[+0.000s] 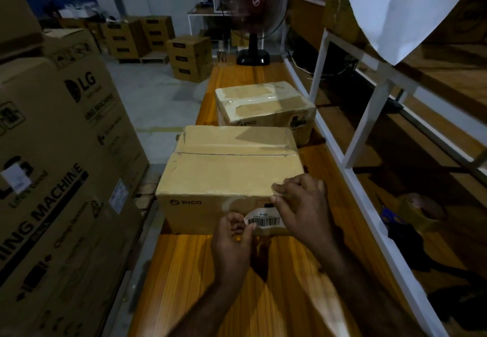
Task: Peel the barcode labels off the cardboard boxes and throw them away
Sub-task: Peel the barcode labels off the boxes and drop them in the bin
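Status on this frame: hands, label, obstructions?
Left hand pinches barcode label, left edge lifted. Right hand grips near box top edge. Label mostly stuck. Nothing in the way.

It was a warehouse or stockroom: tall washing-machine cartons lined the left, smaller cartons stood stacked in piles across a bare concrete floor, and taped PICO boxes sat on a long wooden bench beside white metal racking.
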`<state>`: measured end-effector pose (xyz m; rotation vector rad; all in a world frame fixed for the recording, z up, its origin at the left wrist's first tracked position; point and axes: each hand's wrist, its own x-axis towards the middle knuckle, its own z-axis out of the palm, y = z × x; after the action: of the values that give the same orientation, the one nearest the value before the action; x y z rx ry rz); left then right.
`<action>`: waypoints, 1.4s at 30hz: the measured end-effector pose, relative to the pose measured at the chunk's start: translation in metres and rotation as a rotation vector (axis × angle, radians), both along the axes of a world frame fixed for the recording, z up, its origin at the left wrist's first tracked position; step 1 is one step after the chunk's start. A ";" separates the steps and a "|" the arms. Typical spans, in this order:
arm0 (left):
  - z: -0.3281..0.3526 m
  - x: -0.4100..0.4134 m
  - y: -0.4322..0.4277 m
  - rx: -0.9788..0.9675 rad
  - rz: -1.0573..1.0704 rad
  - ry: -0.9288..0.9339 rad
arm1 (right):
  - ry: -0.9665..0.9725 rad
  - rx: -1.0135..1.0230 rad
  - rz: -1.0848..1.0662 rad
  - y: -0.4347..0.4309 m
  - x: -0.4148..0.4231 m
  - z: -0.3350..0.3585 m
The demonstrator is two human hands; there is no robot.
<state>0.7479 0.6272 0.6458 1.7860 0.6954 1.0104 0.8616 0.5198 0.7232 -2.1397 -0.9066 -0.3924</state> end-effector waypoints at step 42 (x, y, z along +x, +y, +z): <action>0.019 -0.017 -0.028 -0.035 -0.186 0.092 | 0.110 -0.016 -0.019 -0.012 -0.005 0.008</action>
<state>0.7308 0.5996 0.6646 1.8383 0.5866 0.7920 0.8567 0.5077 0.7308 -2.1635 -0.8305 -0.2740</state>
